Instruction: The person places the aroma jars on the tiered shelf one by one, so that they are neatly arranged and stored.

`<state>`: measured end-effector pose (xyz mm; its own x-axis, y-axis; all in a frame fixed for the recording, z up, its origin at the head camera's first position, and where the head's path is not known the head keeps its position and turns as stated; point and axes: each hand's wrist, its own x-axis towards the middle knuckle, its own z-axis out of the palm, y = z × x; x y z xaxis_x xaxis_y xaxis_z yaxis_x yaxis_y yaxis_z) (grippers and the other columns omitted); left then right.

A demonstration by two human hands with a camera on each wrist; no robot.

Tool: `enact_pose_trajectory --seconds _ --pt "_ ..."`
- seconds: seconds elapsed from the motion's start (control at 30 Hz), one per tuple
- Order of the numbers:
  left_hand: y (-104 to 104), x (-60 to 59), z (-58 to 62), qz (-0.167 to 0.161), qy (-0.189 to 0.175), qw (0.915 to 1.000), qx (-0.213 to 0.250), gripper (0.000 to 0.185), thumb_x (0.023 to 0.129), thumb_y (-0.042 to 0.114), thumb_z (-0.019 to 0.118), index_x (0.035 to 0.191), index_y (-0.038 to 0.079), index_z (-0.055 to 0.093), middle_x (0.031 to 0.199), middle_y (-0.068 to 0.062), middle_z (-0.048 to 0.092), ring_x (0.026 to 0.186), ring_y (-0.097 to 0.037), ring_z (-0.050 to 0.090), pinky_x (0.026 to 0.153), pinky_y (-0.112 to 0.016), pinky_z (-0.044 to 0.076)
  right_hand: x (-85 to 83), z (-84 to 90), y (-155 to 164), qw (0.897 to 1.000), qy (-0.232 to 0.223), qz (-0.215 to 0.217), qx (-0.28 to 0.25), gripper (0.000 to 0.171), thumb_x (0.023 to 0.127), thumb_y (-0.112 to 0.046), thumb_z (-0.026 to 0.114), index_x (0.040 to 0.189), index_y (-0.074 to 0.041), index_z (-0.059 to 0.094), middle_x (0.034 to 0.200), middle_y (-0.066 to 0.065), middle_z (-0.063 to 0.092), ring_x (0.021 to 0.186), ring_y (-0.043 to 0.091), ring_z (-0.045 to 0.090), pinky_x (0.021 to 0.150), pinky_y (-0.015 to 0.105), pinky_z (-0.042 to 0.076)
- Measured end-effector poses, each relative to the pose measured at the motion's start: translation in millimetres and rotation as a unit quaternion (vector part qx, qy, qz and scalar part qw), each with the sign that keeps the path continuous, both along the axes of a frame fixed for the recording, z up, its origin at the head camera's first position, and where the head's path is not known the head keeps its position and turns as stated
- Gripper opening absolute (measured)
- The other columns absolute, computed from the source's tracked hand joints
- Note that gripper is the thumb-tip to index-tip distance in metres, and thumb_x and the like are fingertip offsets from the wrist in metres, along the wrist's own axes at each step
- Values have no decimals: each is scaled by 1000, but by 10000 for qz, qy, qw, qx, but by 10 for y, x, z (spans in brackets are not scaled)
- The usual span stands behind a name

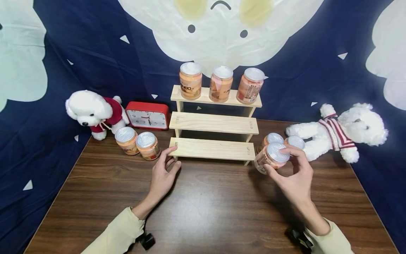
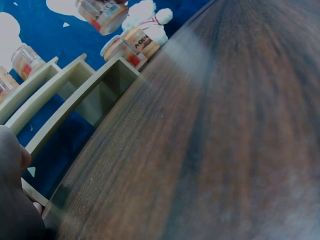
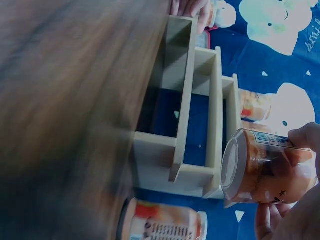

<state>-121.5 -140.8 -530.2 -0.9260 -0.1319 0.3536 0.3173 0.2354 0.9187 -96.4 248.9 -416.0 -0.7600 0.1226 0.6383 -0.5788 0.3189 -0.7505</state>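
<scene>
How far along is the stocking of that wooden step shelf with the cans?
Three cans stand on the top step of the wooden shelf, so that row looks done. The right hand grips a tilted can off the table, beside the lowest step. The left hand rests at that step's left end. The middle and lowest steps are bare, with two cans left and two right on the table.

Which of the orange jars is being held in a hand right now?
The jar by the stepped shelf's right end, gripped by the right hand; the other jars stand untouched.
</scene>
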Motion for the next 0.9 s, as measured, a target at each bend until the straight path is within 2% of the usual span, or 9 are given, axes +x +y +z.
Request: enact_pose_trajectory --seconds 0.17,0.37,0.47,0.57,0.7,0.9 --pt "-12 -5 -28 12 -103 9999 -27 59 95 -6 76 149 15 67 152 -9 65 120 -14 68 110 -23 58 -65 68 -130 9999 31 160 -9 63 61 28 85 119 20 63 134 7 69 129 22 64 106 22 57" --pt "-24 -34 -87 -54 -145 9999 49 61 95 -6 76 151 16 66 154 -9 64 122 -15 68 112 -23 58 -138 120 -286 9998 33 207 3 63 63 27 87 121 16 66 135 9 69 119 18 69 97 20 60" --pt "-15 -24 -56 -11 -267 9996 74 60 95 -6 76 150 18 67 154 -7 64 121 -13 68 112 -22 57 -183 153 -363 9997 67 243 39 62 64 25 88 121 15 67 134 10 69 120 16 68 96 20 59" --pt "11 12 34 2 -238 9997 62 58 95 -6 75 149 14 67 152 -11 65 118 -16 68 111 -21 57 -235 198 -437 9993 172 322 -6 60 64 23 88 120 15 68 132 11 70 122 18 68 99 22 58" --pt "42 58 147 -47 42 9999 91 57 94 -7 73 148 7 66 150 -18 65 116 -23 69 110 -22 58 -300 265 -535 9985 280 466 -115 59 65 23 89 120 15 68 133 15 71 124 20 67 104 26 58" --pt "32 44 96 -4 83 9999 95 57 94 -8 74 148 9 67 150 -16 66 118 -14 67 109 -18 57 -370 342 -710 9975 261 639 -119 60 68 24 89 123 14 69 135 13 71 118 16 69 99 24 60"
